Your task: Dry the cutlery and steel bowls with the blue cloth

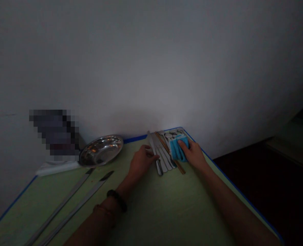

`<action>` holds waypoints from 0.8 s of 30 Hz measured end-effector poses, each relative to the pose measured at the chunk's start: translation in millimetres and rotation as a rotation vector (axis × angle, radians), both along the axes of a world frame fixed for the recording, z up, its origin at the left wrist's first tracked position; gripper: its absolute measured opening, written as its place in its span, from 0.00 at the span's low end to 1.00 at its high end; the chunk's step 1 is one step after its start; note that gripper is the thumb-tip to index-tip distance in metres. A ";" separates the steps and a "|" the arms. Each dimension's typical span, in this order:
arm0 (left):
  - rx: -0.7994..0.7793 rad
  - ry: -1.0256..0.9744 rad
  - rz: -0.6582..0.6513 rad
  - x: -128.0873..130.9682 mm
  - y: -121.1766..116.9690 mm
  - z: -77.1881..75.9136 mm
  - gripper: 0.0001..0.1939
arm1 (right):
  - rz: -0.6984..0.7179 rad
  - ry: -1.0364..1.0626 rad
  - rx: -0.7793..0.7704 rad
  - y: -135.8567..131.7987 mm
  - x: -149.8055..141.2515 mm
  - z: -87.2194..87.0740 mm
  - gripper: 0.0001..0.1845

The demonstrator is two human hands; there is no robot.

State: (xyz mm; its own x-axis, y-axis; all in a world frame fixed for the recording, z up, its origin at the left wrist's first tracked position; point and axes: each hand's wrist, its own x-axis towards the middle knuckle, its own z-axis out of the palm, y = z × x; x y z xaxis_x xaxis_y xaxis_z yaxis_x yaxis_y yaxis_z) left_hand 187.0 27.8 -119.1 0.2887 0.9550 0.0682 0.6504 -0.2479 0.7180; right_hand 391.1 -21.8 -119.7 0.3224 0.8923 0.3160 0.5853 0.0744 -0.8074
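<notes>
My right hand (195,153) grips a folded blue cloth (178,149), thumb on top, above the right part of a row of cutlery. My left hand (142,160) is beside the row's left end, fingers loosely bent and apart from the thumb. Its thumb tip reaches the outermost table knife (153,145); whether it presses on the knife I cannot tell. Between the hands lie several slim metal pieces of cutlery (167,164), their far ends partly hidden. A pair of wooden chopsticks (180,168) runs beneath the cloth. Behind the cloth, more metal cutlery (170,135) shows in part.
A shiny steel bowl (101,152) stands tilted near the wall (151,68). Left of it is a pixelated object (56,133) above a white flat item (59,167). Two long metal strips (77,205) cross the left of the green table (172,212), which has blue edges.
</notes>
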 end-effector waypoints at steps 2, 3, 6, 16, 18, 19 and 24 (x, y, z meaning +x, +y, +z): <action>0.083 0.107 0.004 2.9 -5.7 -0.4 0.21 | 0.000 -0.002 -0.001 -0.3 -0.3 0.3 0.24; 0.128 0.159 0.005 3.8 -8.7 -1.4 0.20 | -0.002 -0.003 -0.002 -0.4 -0.2 0.5 0.23; 0.259 0.291 -0.021 3.6 -17.4 -7.2 0.19 | -0.006 -0.006 -0.004 -0.5 0.1 0.4 0.23; 0.339 0.467 -0.136 -4.8 -5.3 -16.9 0.24 | 0.007 0.014 -0.013 2.2 -1.9 -3.6 0.23; 0.338 0.473 -0.180 -9.7 -0.5 -16.2 0.25 | 0.005 0.018 -0.018 2.6 -2.9 -4.5 0.24; 0.341 0.476 -0.207 -12.0 1.2 -16.1 0.26 | 0.002 0.020 -0.020 2.7 -3.6 -4.8 0.24; 0.380 0.476 -0.250 -13.9 3.2 -18.4 0.28 | 0.000 0.037 -0.010 1.8 -7.9 -5.9 0.24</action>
